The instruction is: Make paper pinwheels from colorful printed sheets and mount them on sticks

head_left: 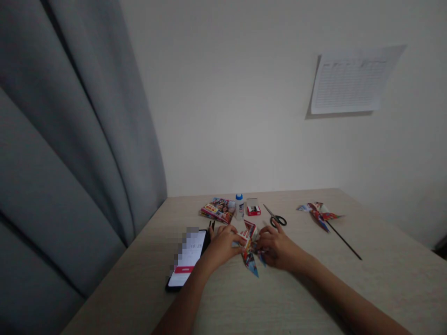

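Observation:
A colourful folded paper pinwheel [250, 251] lies on the pale wooden table [314, 288] between my two hands. My left hand [223, 244] pinches its left side with curled fingers. My right hand [277, 246] grips its right side, fingers bent around the paper. Just left of my left wrist lies a black phone [188, 260] with its screen lit.
Behind my hands sit a stack of printed paper [218, 209], a small glue bottle [239, 206], a red box [253, 210] and black-handled scissors [275, 217]. A finished pinwheel on a dark stick [323, 215] lies at right. A grey curtain [70, 153] hangs at left; a sheet [352, 81] is on the wall.

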A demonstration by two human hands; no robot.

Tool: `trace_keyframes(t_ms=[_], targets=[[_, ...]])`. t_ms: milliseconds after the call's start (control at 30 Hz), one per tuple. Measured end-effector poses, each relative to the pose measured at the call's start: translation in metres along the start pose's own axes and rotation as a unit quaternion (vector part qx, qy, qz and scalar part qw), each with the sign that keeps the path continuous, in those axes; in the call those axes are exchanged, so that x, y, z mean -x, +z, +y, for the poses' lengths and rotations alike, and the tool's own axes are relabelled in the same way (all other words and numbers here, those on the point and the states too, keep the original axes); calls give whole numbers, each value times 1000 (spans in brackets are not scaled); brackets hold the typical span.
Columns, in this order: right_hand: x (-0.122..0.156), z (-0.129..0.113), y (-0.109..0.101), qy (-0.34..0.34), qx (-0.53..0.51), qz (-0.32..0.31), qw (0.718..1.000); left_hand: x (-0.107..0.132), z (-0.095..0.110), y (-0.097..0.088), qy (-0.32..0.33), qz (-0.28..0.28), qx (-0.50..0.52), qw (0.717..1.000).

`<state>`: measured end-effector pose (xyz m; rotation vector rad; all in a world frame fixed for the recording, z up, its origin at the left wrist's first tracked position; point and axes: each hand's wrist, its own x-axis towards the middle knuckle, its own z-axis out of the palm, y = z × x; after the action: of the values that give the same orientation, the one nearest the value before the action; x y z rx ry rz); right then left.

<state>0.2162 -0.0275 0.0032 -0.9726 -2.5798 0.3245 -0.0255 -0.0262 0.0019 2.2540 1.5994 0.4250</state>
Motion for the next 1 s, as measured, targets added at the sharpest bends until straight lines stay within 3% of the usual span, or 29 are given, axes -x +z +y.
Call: trace_keyframes(t_ms=[367,533,800,1000], targets=[[3,2,0,3,-21,7,1000,1,7,0,-10,22,-14,1000],[2,3,10,12,-6,36,999,0,7,1,-3,21,-25,999],[-4,8,26,112,-32,115,986,-2,5,4,-12,21,-5,1000],[-5,6,30,89,14,131,987,-2,7,3,-20,13,2,1000]])
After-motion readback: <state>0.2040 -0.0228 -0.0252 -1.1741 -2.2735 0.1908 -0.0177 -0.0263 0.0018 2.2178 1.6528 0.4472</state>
